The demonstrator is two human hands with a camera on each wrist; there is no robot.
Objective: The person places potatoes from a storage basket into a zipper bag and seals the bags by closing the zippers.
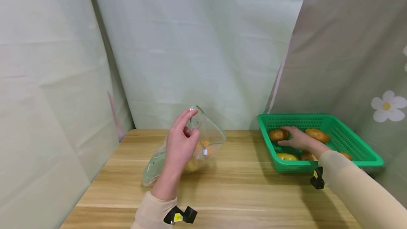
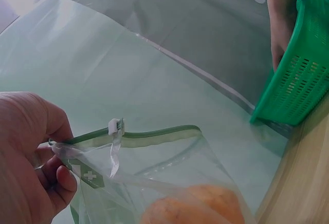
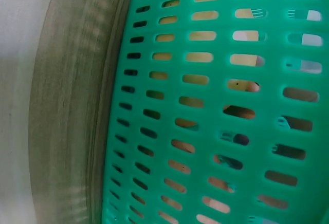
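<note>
Looking down from the head view: left hand [image 1: 182, 143] pinches the rim of a clear zip bag [image 1: 203, 140] on the wooden table [image 1: 241, 190], orange fruit inside; right hand [image 1: 299, 140] lies fingers extended on a brown fruit [image 1: 278, 134] in the green basket [image 1: 365, 151]. Left wrist view — film is thin, limp, probably slippery; best held at the stiffer zip edge [image 2: 154, 134]. Right wrist view: only basket mesh [image 3: 216, 106] — fruit hidden.

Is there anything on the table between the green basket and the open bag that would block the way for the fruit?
Nothing visible does. The wooden table lies bare between the green basket and the bag, whose mouth the left hand holds up.
</note>
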